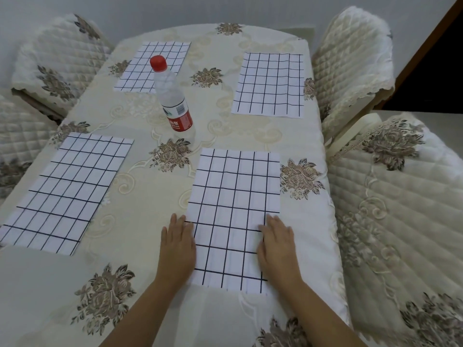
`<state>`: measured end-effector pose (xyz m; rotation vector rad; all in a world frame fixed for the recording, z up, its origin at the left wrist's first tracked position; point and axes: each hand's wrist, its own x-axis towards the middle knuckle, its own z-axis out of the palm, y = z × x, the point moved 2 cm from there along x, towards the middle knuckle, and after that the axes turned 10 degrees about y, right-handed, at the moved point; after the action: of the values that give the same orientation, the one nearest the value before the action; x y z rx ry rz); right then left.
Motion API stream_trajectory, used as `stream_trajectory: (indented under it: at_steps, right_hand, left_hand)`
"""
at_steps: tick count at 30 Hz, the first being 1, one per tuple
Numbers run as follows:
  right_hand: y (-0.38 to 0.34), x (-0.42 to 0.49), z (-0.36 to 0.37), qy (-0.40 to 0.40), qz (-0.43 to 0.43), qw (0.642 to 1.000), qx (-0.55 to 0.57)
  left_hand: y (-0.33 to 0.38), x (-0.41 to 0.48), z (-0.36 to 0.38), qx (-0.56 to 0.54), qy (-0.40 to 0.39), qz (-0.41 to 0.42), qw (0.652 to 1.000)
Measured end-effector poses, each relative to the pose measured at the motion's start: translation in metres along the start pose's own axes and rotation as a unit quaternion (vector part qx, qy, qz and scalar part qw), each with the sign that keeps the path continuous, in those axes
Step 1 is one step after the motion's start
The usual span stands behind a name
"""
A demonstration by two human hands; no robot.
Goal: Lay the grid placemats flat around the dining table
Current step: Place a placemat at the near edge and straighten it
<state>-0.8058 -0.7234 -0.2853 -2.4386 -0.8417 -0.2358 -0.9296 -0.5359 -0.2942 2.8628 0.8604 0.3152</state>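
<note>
Several white placemats with black grid lines lie flat on the dining table point(140, 221), which wears a cream floral cloth. The near right placemat point(233, 209) lies in front of me. My left hand point(176, 246) rests palm down on its left edge. My right hand point(276, 246) presses flat on its right edge. Both hands have their fingers extended and hold nothing. The near left placemat point(67, 191), far left placemat point(152, 63) and far right placemat point(269, 83) lie untouched.
A clear plastic bottle point(171, 96) with a red cap and red label stands mid-table, overlapping the far left placemat in view. Chairs with quilted cream covers flank the table on the left point(57, 61) and right point(350, 58), with another near right point(400, 209).
</note>
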Motion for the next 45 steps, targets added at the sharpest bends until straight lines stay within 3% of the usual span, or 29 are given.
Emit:
stream_trajectory:
  at_steps: [6,9,15,18,20,22,24,26,29,34,39,40,42,45]
  right_hand:
    - [-0.057,0.03,0.04,-0.154,-0.111,0.982,-0.02]
    - [-0.027,0.037,0.043,-0.158,-0.125,0.978,-0.056]
    - [0.047,0.069,0.026,-0.085,0.021,0.992,-0.087]
    - [0.042,0.089,0.022,0.037,0.101,0.994,-0.007]
    - [0.026,0.104,0.025,0.077,0.152,0.983,0.07]
    - [0.0,0.118,0.033,0.049,0.123,0.988,0.073]
    - [-0.021,0.121,0.052,-0.047,0.028,0.998,0.026]
    - [-0.027,0.12,0.065,-0.135,-0.042,0.99,-0.025]
    - [-0.003,0.13,0.069,-0.17,-0.067,0.98,-0.076]
    - [0.055,0.16,0.055,-0.135,0.022,0.983,-0.119]
    - [0.042,0.18,0.049,-0.063,0.161,0.985,-0.003]
    - [0.032,0.183,0.051,-0.065,0.155,0.986,-0.001]
    - [0.013,0.181,0.059,-0.102,0.064,0.993,-0.022]
    - [0.008,0.164,0.071,-0.172,-0.037,0.983,-0.053]
  left_hand:
    - [0.024,0.039,0.022,0.013,-0.039,0.041,0.998]
    - [0.01,0.052,0.024,0.008,-0.049,0.011,0.999]
    - [-0.026,0.072,0.019,0.0,-0.033,-0.001,0.999]
    - [-0.016,0.087,0.016,-0.027,0.003,-0.002,1.0]
    - [0.001,0.102,0.014,-0.031,0.038,0.03,0.998]
    - [0.023,0.121,0.015,-0.034,0.03,0.074,0.996]
    - [0.038,0.135,0.022,-0.028,-0.018,0.096,0.995]
    - [0.042,0.14,0.031,-0.001,-0.053,0.088,0.995]
    - [0.027,0.147,0.035,0.005,-0.042,0.054,0.998]
    - [-0.002,0.162,0.033,0.016,-0.039,-0.017,0.999]
    - [0.022,0.18,0.029,0.025,0.025,0.01,0.999]
    - [0.035,0.182,0.029,0.014,0.03,0.035,0.999]
    - [0.062,0.184,0.033,0.016,-0.007,0.076,0.997]
    - [0.067,0.182,0.046,-0.001,-0.076,0.038,0.996]
